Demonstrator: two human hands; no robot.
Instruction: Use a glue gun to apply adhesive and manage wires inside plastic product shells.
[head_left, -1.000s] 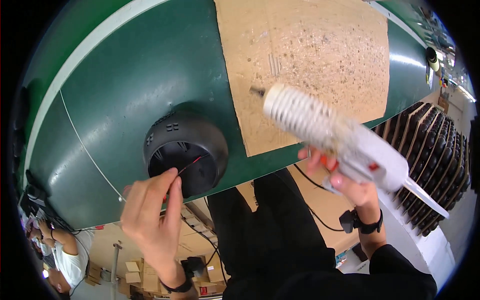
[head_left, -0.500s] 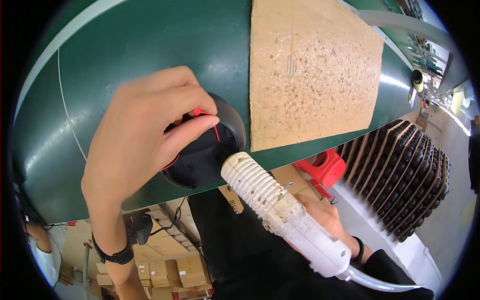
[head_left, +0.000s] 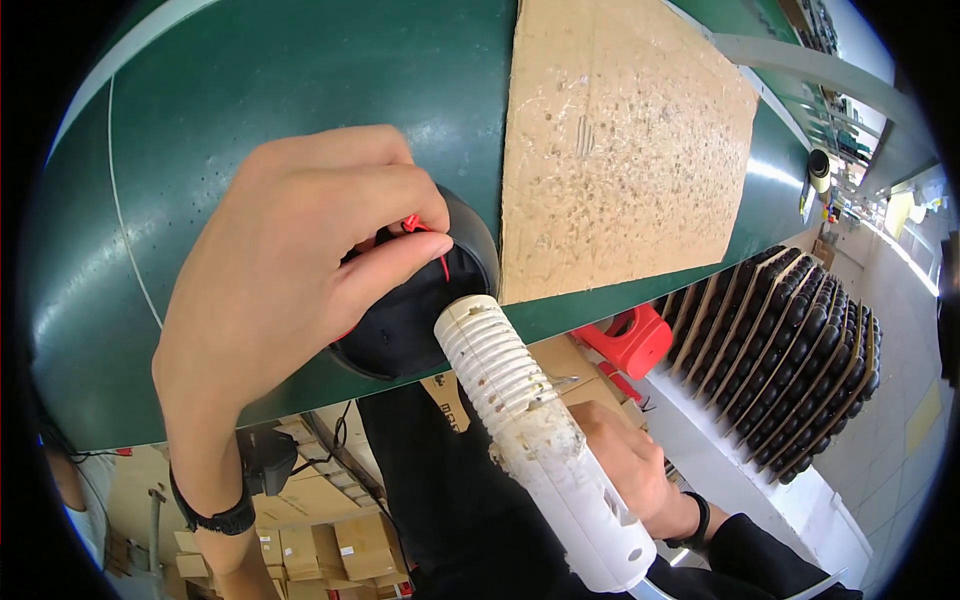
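Note:
A round black part sits near the front edge of the green table. My left hand lies over it and pinches thin red wires between thumb and fingers at its top. My right hand grips a white glue gun. Its ribbed nozzle end points up and left, right at the black part's near edge.
A brown cardboard sheet lies on the table right of the black part. Stacked racks of black parts stand at the right, a red stool beside them. Cardboard boxes sit on the floor below. Another person is at the lower left.
My left hand came down over the black part and took the red wires. My right hand brought the glue gun from the upper right down to the part's near edge.

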